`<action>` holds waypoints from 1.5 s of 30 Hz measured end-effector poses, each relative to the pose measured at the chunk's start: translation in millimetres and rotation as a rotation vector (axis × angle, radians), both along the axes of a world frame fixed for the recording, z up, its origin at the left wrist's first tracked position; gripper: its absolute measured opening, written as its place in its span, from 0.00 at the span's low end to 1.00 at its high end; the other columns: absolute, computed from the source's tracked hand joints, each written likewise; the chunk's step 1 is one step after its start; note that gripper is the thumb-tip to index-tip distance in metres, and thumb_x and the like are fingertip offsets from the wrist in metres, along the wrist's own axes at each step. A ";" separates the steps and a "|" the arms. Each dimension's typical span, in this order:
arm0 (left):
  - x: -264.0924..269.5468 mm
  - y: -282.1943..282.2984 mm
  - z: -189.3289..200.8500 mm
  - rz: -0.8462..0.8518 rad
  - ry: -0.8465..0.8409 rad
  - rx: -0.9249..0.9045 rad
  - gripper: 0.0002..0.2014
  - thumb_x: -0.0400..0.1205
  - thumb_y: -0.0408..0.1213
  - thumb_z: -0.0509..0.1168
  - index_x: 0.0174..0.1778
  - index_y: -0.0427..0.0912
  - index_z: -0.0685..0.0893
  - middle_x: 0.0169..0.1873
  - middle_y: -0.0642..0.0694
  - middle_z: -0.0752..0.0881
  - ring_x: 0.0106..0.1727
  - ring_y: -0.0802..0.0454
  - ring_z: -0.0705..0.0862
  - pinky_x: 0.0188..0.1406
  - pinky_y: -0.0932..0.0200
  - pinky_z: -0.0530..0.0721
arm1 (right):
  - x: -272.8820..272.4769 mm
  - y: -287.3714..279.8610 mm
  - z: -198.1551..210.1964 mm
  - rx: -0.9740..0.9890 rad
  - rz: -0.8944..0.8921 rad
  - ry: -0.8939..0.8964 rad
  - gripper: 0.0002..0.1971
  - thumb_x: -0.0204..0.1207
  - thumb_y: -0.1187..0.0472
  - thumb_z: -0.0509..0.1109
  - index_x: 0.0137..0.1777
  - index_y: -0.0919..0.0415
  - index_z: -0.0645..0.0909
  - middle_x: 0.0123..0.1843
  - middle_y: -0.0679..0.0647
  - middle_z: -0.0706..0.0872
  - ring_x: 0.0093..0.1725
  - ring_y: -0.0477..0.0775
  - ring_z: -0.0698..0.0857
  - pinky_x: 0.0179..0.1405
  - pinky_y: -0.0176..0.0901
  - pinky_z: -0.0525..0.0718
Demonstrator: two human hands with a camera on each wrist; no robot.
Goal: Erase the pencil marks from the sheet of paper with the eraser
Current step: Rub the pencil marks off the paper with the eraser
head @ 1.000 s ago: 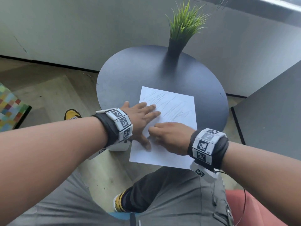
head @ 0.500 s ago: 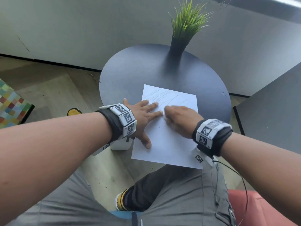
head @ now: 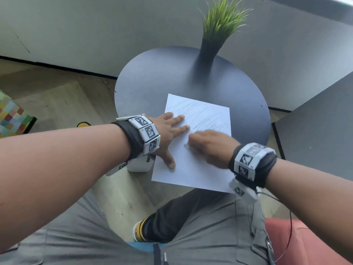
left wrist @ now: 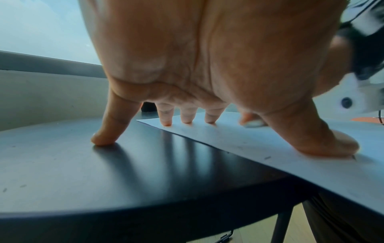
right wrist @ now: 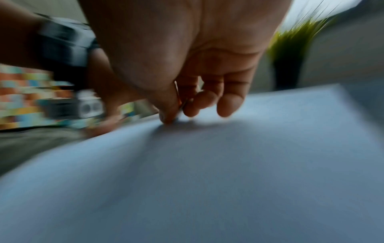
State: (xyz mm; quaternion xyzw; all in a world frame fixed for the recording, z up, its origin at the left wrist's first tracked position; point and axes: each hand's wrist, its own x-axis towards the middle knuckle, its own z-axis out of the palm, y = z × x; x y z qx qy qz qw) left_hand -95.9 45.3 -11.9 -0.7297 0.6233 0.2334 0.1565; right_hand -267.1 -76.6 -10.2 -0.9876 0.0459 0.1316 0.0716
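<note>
Sheet: we find the sheet of paper (head: 193,169) lying on the round dark table (head: 152,79); its near edge overhangs the table rim toward the lap; pencil marks (head: 200,115) remain across the far half, while the near half looks blank.
Left hand: our left hand (head: 168,134) is spread flat with straight fingers; three fingertips and the thumb press on the sheet, the little finger (left wrist: 104,139) rests on bare table; it grips nothing.
Right hand: our right hand (head: 208,148) is curled, fingertips bunched and pressed to the sheet just beside the left fingertips; we judge it pinches the eraser (left wrist: 253,123), seen from the left wrist as a pale blurred sliver under the fingers.
Risk, creasing: we judge a stroke driven toward the left hand could buckle or tear the sheet between the two hands; thin paper, firm rubbing.
Risk, slipping: the overhanging edge is unsupported; if the left hand lifts, we expect the sheet to slide with the eraser.
Risk, misses: faint marks near the far edge could be left behind.
Hidden: the right wrist view is motion-blurred; the eraser's shape and colour cannot be read; the head view hides it under the hand.
Other: a potted grass plant (head: 219,25) stands at the far edge of the table, well apart from the sheet.
</note>
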 end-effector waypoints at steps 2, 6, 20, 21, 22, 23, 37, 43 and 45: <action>0.4 -0.1 -0.3 -0.002 -0.005 -0.003 0.68 0.60 0.79 0.72 0.87 0.62 0.37 0.87 0.58 0.34 0.87 0.50 0.37 0.68 0.17 0.66 | 5.9 -19.1 2.2 -0.062 -0.150 -0.081 0.15 0.83 0.48 0.50 0.52 0.56 0.72 0.48 0.54 0.81 0.49 0.63 0.81 0.45 0.52 0.77; -0.4 -0.2 -0.4 -0.012 -0.029 0.007 0.68 0.59 0.79 0.71 0.87 0.61 0.37 0.87 0.57 0.34 0.87 0.48 0.37 0.68 0.17 0.66 | -2.6 32.4 -3.4 0.011 0.093 0.029 0.13 0.79 0.61 0.56 0.61 0.57 0.74 0.52 0.54 0.80 0.50 0.60 0.79 0.49 0.54 0.79; -3.5 -0.7 3.5 -0.001 -0.035 0.002 0.68 0.60 0.77 0.73 0.87 0.61 0.38 0.87 0.55 0.37 0.87 0.46 0.40 0.66 0.19 0.69 | 19.3 -14.4 -0.8 -0.025 -0.348 -0.047 0.07 0.84 0.53 0.56 0.49 0.56 0.67 0.50 0.57 0.83 0.51 0.64 0.83 0.42 0.50 0.76; -4.3 -0.8 4.9 -0.003 -0.035 0.005 0.67 0.60 0.77 0.73 0.87 0.61 0.38 0.87 0.54 0.37 0.87 0.45 0.41 0.67 0.20 0.70 | 17.2 -13.2 -1.8 -0.038 -0.341 -0.058 0.06 0.84 0.54 0.56 0.49 0.56 0.67 0.49 0.58 0.83 0.50 0.64 0.83 0.42 0.50 0.75; -5.0 -1.0 5.8 -0.006 -0.037 0.010 0.67 0.61 0.77 0.73 0.87 0.62 0.38 0.87 0.54 0.37 0.87 0.43 0.41 0.68 0.21 0.69 | 13.8 -2.5 -0.3 -0.016 -0.268 -0.068 0.04 0.83 0.57 0.57 0.51 0.56 0.68 0.50 0.57 0.82 0.50 0.64 0.82 0.43 0.50 0.76; -5.5 -1.7 6.5 -0.012 -0.042 0.016 0.67 0.61 0.77 0.73 0.87 0.62 0.38 0.88 0.53 0.37 0.87 0.42 0.41 0.69 0.22 0.69 | 8.9 15.4 -1.3 0.004 -0.163 -0.039 0.04 0.81 0.59 0.58 0.53 0.55 0.69 0.49 0.55 0.81 0.49 0.62 0.81 0.44 0.51 0.77; -10.7 -4.3 16.6 -0.059 -0.094 0.017 0.65 0.61 0.77 0.72 0.86 0.67 0.38 0.87 0.48 0.43 0.85 0.39 0.48 0.64 0.31 0.76 | -3.4 -0.1 9.0 0.004 -0.278 0.074 0.09 0.85 0.51 0.56 0.51 0.56 0.69 0.49 0.54 0.81 0.46 0.61 0.79 0.46 0.51 0.79; -12.3 -4.6 17.4 -0.069 -0.107 0.021 0.65 0.62 0.76 0.73 0.86 0.66 0.38 0.87 0.47 0.43 0.85 0.39 0.49 0.64 0.31 0.76 | -5.8 38.8 1.7 0.080 -0.113 0.103 0.04 0.80 0.61 0.59 0.52 0.54 0.67 0.49 0.54 0.80 0.49 0.61 0.81 0.49 0.53 0.80; -12.5 -4.4 17.7 -0.068 -0.105 0.023 0.65 0.62 0.76 0.72 0.86 0.65 0.38 0.87 0.47 0.43 0.85 0.38 0.49 0.65 0.31 0.76 | -7.7 29.2 3.6 0.075 -0.151 0.129 0.03 0.82 0.57 0.59 0.52 0.54 0.67 0.49 0.52 0.80 0.48 0.60 0.80 0.49 0.51 0.80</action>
